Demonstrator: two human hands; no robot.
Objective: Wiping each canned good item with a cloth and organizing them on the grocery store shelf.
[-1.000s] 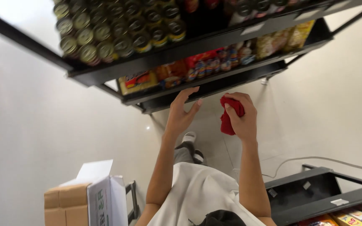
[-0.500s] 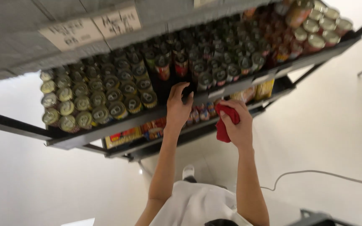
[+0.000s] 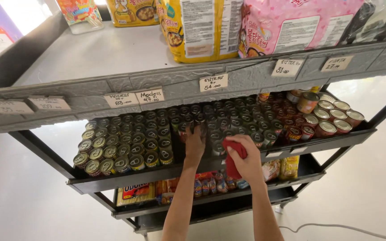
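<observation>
Red cloth (image 3: pixel 233 158) bunched in right hand (image 3: pixel 246 163); left hand (image 3: pixel 195 146) on upright dark tins (image 3: pixel 193 127), middle shelf.

The left hand (image 3: pixel 195 145) reaches among dark cans (image 3: pixel 157 134) on the middle shelf (image 3: pixel 126 178). Just beside it, the right hand (image 3: pixel 246 161) clutches a red cloth (image 3: pixel 234 154). Noodle packs (image 3: pixel 202 27) stand on the shelf above.
</observation>
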